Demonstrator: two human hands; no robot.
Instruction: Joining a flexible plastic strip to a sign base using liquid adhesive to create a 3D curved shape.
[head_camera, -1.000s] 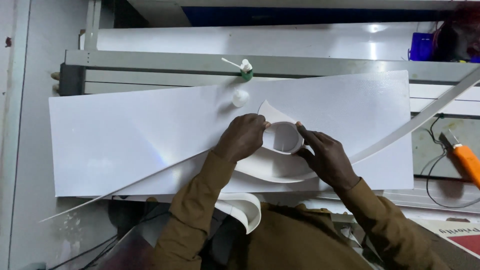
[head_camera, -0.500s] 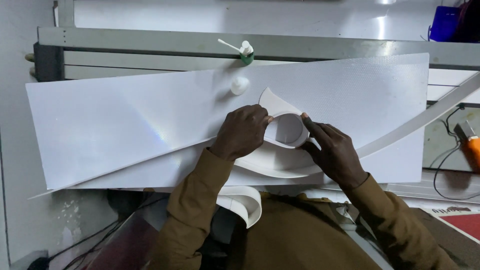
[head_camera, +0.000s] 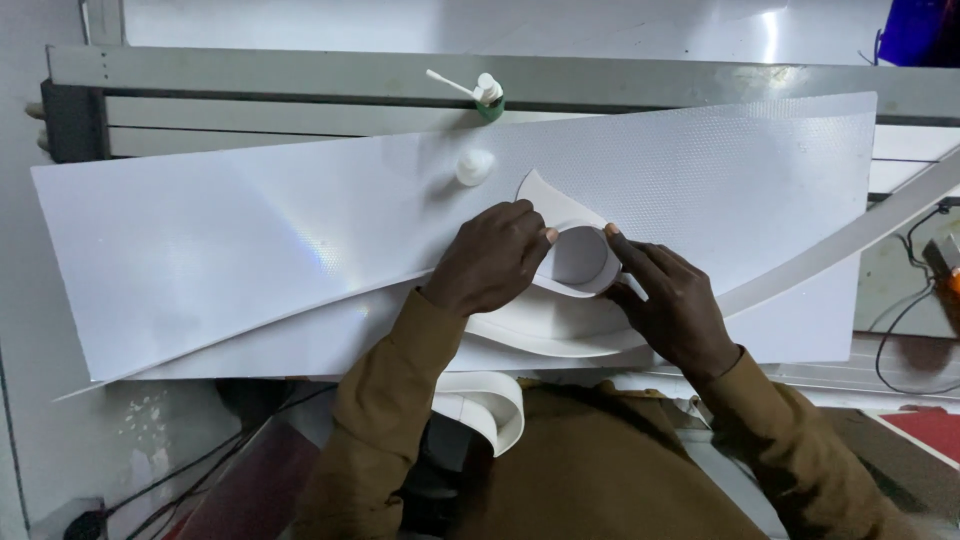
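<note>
I'm pinching the white strip (head_camera: 585, 262) w/ both hands (head_camera: 495, 262) (head_camera: 672, 300), curling it on the sheet (head_camera: 250, 250); uneven pressure prob kinks it.

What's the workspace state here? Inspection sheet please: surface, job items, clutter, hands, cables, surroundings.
Surface: large white textured sheet lying over a grey metal bench frame.
Job's things: white strip curled into a loop, held on the sheet; long curved white strip running off right.
Clutter: small white cap; green-collared bottle with applicator; strip coil at the lap.
Hands: left hand and right hand pinch the loop.
Cables: black cable at right.
Surroundings: blue object top right.
</note>
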